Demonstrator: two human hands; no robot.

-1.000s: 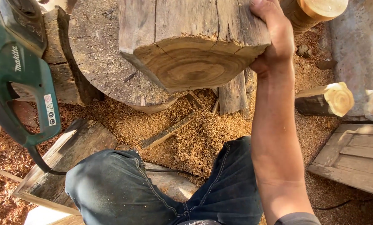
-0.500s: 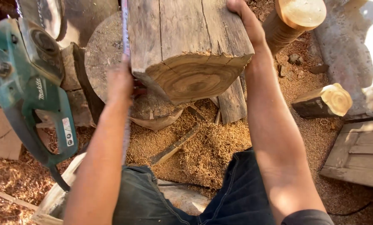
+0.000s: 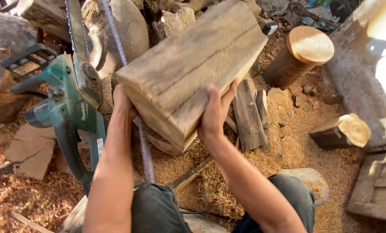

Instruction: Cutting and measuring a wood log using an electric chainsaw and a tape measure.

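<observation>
Head view, from the left side across: a green chainsaw lies on the ground with its bar pointing up and away, close beside the left forearm. A thin metal strip, perhaps a saw blade or band, runs from the top of the picture down past the left wrist toward the knees.

The left hand presses flat against the left face of a squared wood block, fingers hidden behind it. The right hand clasps the block's near lower corner, thumb on the end face and fingers wrapped up the right side. So the block is clamped between two palms, tilted with its far end up and to the right. I cannot tell whether its underside rests on the round stump behind or hangs free.

Right of the grip lie dark split slabs on sawdust, then a standing short log, and farther right a smaller cut log lying on its side.

Risks, as I judge them: the hold is a squeeze on smooth sawn faces, with nothing seen under the block. If either palm slackens, the block likely slides down toward the knees directly beneath. The left forearm sits just beside the chain teeth and the metal strip, so a sideways jerk could drag skin across either. The rough edges under the right fingers could give splinters, and loose sawdust makes poor footing.
</observation>
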